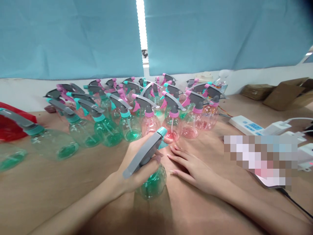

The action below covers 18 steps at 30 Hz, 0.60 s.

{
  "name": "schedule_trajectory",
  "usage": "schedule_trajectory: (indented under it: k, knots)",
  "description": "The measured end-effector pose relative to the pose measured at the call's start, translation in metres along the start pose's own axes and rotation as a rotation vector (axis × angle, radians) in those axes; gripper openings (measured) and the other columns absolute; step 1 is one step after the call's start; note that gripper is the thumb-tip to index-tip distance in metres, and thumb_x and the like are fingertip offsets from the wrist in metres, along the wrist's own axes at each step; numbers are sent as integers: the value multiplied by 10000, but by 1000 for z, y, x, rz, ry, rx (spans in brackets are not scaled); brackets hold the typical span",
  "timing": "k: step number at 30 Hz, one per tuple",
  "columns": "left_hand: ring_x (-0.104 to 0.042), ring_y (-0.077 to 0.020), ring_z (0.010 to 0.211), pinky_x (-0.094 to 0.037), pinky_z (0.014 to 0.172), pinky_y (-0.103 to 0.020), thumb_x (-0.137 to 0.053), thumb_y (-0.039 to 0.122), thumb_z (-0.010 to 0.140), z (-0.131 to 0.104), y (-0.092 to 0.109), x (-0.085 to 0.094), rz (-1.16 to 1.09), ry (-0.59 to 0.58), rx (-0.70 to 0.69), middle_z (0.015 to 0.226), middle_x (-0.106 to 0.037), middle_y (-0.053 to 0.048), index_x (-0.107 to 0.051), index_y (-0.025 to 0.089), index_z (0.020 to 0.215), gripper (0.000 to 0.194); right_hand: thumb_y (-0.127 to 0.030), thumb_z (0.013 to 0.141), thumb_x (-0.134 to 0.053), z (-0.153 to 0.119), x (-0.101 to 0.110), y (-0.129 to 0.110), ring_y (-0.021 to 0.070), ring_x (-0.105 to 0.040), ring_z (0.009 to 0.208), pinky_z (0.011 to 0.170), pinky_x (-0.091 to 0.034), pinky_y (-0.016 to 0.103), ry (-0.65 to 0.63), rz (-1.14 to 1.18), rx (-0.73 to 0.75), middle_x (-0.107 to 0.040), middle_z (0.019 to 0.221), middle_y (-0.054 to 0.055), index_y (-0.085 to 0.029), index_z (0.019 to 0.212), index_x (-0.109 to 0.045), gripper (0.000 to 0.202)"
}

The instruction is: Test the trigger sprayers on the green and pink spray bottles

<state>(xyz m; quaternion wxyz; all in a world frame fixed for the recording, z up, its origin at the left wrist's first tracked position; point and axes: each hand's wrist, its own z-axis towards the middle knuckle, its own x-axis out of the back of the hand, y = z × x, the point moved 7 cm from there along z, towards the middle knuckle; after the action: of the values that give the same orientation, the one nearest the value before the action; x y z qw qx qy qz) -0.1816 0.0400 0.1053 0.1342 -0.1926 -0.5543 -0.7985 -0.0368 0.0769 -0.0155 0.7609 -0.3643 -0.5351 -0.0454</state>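
My left hand (132, 163) is closed round the neck of a green spray bottle (154, 184) near the table's front. This bottle has a grey and turquoise trigger head, turned away to the right. Flat on the table just right of it lies my right hand (193, 166), fingers spread and holding nothing. Beyond both hands stand several more spray bottles. Some are clear green with turquoise collars, such as the green bottle (107, 132); others are pink with pink triggers, such as the pink bottle (172, 127).
A power strip (246, 125) with plugged-in white chargers sits at the right, beside a blurred-out device (269, 182) on a black cable. Cardboard boxes (283, 96) stand at the back right. Red plastic (18, 122) lies at the far left. Blue sheeting (73, 39) covers the window behind.
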Motion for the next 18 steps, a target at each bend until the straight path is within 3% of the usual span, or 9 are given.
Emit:
schedule_trajectory:
  k: [6, 14, 18]
  knots:
    - [-560, -168, 590, -505, 630, -316, -496, 273, 709, -1, -2, 0, 27, 2, 63, 679, -579, -1, -589, 199, 972, 288, -524, 942, -479, 0, 1, 1, 312, -343, 1398, 1115, -339, 541, 2, 16, -1, -433, 1484, 109, -219, 1397, -497, 548]
    - [-502, -146, 546, -455, 560, -277, -488, 225, 687, 0, 3, 1, 57, -20, -13, 637, -537, 19, -606, 206, 876, 224, -512, 946, -476, 0, 2, 0, 303, -351, 1395, 1113, -345, 534, 1, 17, 18, -427, 1487, 112, -217, 1401, -491, 542]
    - [-511, -146, 541, -483, 595, -297, -496, 226, 705, 0, 1, 1, 48, -19, -16, 660, -558, 15, -622, 198, 958, 284, -504, 943, -490, 0, 4, 0, 307, -346, 1397, 1112, -344, 539, 8, 32, 16, -436, 1482, 106, -231, 1405, -485, 537]
